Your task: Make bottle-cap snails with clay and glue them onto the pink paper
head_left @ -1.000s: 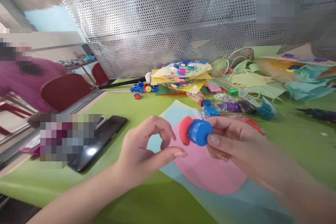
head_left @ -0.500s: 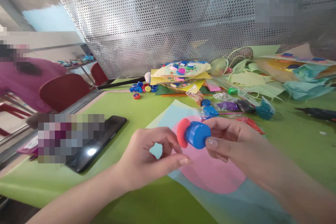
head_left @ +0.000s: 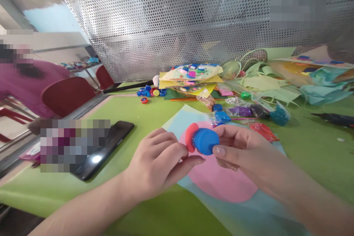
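Note:
In front of me, my right hand (head_left: pixel 235 151) grips a blue bottle cap (head_left: pixel 206 141) between thumb and fingers. A piece of red modelling clay (head_left: pixel 190 138) sticks out from the cap's left side. My left hand (head_left: pixel 162 160) is closed, its fingers curled against the clay's left and lower edge and the thumb stretched beneath; the fingertips are partly hidden. Below both hands lies a pink paper disc (head_left: pixel 221 182) on a light blue sheet (head_left: pixel 249 215).
Bagged clay, such as a purple pack (head_left: pixel 240 111) and a red pack (head_left: pixel 262 131), lies beyond. Several bottle caps (head_left: pixel 148 91) and decorated papers (head_left: pixel 190 73) sit at the back. A phone (head_left: pixel 106 147) rests left; a black-tipped tool (head_left: pixel 333 118) lies right. A person (head_left: pixel 35 81) is at far left.
My left fingers have curled inward against the red clay, closing the gap they formed. The blue cap has turned a little, showing more of its flat top.

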The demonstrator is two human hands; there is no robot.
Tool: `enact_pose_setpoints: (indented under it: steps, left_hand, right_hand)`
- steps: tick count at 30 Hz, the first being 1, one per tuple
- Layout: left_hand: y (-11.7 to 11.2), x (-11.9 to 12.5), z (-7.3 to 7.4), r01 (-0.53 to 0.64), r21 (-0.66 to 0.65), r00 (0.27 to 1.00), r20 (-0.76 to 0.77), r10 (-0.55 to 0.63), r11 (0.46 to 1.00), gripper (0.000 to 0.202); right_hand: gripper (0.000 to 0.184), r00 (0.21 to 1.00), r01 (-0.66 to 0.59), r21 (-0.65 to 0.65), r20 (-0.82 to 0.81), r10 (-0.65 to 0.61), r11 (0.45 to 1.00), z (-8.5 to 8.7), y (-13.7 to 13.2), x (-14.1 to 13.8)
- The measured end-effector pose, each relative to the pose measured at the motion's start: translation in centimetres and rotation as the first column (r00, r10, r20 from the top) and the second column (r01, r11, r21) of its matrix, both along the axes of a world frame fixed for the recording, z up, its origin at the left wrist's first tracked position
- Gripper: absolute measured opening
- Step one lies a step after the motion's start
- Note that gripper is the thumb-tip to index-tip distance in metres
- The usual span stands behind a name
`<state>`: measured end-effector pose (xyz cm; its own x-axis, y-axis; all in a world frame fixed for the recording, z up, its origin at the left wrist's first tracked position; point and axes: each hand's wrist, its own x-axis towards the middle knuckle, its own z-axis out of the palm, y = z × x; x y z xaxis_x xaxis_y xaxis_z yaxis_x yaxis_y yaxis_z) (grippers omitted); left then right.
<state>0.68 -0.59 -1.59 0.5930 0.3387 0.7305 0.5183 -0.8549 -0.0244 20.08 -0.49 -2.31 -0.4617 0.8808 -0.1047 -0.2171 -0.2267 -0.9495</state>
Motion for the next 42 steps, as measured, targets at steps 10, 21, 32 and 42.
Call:
enact_pose_setpoints:
  steps: [10, 21, 32, 42]
  left_hand:
    - [-0.3, -0.3, -0.2, 0.049, -0.037, 0.995, -0.087, -0.052, 0.998, 0.026]
    - [0.0, -0.1, -0.5, -0.166, -0.102, 0.943, 0.273, 0.188, 0.981, 0.051]
    - [-0.5, 0.3, -0.9, -0.200, -0.112, 0.937, 0.270, 0.223, 0.973, 0.043]
    - [-0.8, 0.4, -0.8, -0.216, -0.077, 0.947, 0.225, 0.228, 0.973, 0.045]
  right_hand:
    - [0.020, 1.000, 0.020, -0.015, -0.011, -0.020, 1.000, -0.1, 0.4, 0.0]
    - [0.019, 0.967, 0.093, 0.091, 0.229, -0.111, 0.992, 0.8, 0.4, 0.0]
    - [0.021, 0.961, 0.030, 0.154, 0.268, -0.071, 0.988, 0.5, 0.3, 0.1]
    - [0.022, 0.955, -0.005, 0.138, 0.294, -0.036, 0.990, 0.7, 0.1, -0.1]
